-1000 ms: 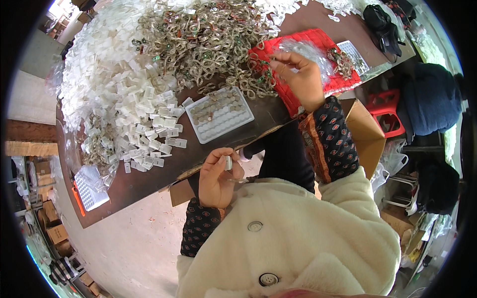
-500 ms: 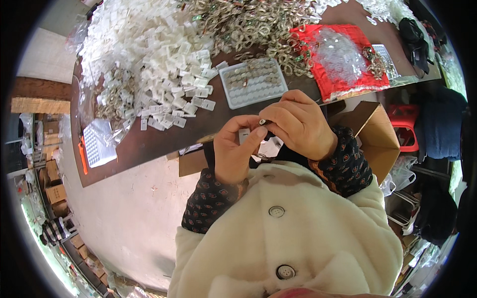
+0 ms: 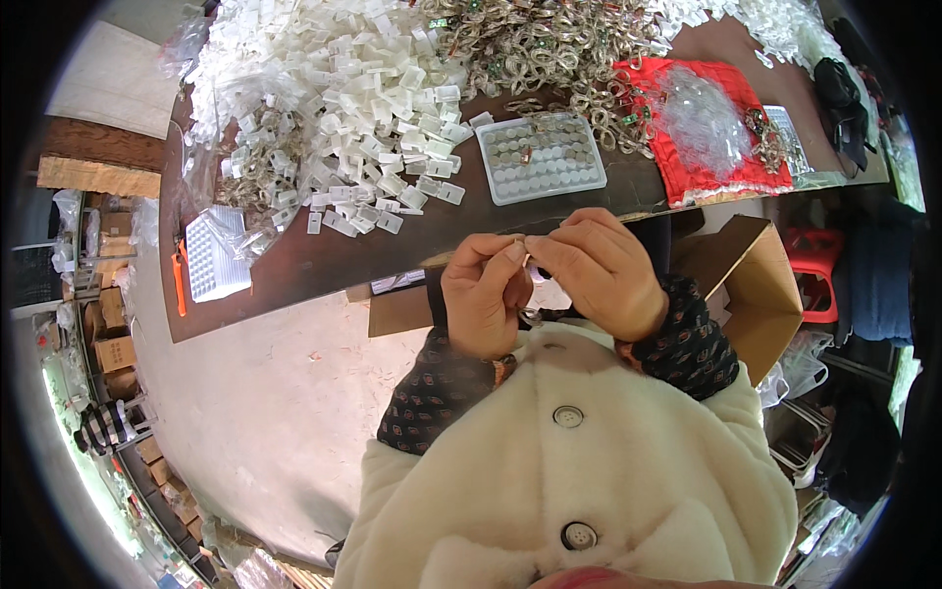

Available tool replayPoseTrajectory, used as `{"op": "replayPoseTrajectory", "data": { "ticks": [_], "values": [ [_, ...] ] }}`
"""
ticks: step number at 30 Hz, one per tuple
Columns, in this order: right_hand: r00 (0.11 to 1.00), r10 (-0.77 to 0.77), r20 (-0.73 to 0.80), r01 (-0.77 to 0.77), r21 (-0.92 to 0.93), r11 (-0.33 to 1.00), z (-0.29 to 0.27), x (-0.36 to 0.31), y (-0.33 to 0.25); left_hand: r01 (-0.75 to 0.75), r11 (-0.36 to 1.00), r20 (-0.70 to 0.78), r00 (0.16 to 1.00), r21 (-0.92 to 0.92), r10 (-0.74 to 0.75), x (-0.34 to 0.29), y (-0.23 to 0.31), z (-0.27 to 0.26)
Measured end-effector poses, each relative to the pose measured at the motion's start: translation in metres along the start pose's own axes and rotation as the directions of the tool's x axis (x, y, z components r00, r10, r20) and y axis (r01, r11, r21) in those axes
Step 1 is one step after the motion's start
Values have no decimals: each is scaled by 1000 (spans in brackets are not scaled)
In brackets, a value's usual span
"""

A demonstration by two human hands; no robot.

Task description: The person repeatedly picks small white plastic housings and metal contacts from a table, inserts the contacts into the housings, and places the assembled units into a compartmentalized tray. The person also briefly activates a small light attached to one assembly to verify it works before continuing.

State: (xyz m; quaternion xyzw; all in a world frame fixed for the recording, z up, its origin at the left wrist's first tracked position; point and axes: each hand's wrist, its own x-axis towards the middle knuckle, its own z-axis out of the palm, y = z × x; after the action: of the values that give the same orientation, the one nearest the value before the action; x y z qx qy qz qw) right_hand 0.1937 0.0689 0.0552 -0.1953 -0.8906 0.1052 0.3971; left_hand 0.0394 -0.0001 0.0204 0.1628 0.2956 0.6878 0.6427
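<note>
Just off the table's front edge, my left hand (image 3: 486, 294) and my right hand (image 3: 601, 267) meet at the fingertips. Both are closed in a pinch around one tiny item, mostly covered by the fingers and too small to name. Beyond them on the table lies a white plastic tray (image 3: 549, 183) with rows of round wells, several holding small flat discs. To its left spreads a large heap of small white plastic cases (image 3: 383, 128). Behind the tray is a pile of coiled clear-and-brown wire pieces (image 3: 549, 59).
A red bag (image 3: 677, 182) with clear plastic pieces on it sits at the right. Stacked white trays (image 3: 214, 270) and an orange-handled tool (image 3: 180, 280) lie at the table's left end. Below the edge stand an open cardboard box (image 3: 756, 285) and a red stool (image 3: 812, 260).
My fingertips have drawn closer together, and the white piece seen in my left hand earlier is now hidden. The whole table has shifted rightward in view.
</note>
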Motion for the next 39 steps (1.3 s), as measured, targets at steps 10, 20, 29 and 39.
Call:
{"op": "replayPoseTrajectory", "data": {
  "ticks": [10, 20, 29, 39],
  "values": [
    [934, 349, -77, -330, 188, 925, 11, -8, 5, -261, -372, 420, 786, 891, 454, 48, 58, -44],
    [929, 362, -81, -334, 244, 910, 8, -11, 6, -396, -336, 513, 738, 855, 437, 69, 77, -47],
    [875, 483, 24, -353, 714, 605, -8, -9, -8, -113, 681, -91, 962, 723, 256, 31, 51, 0],
    [787, 611, 88, -333, 894, 300, -14, -10, -27, 113, 892, 8, 992, 437, -130, -11, 17, 12]
  ]
}}
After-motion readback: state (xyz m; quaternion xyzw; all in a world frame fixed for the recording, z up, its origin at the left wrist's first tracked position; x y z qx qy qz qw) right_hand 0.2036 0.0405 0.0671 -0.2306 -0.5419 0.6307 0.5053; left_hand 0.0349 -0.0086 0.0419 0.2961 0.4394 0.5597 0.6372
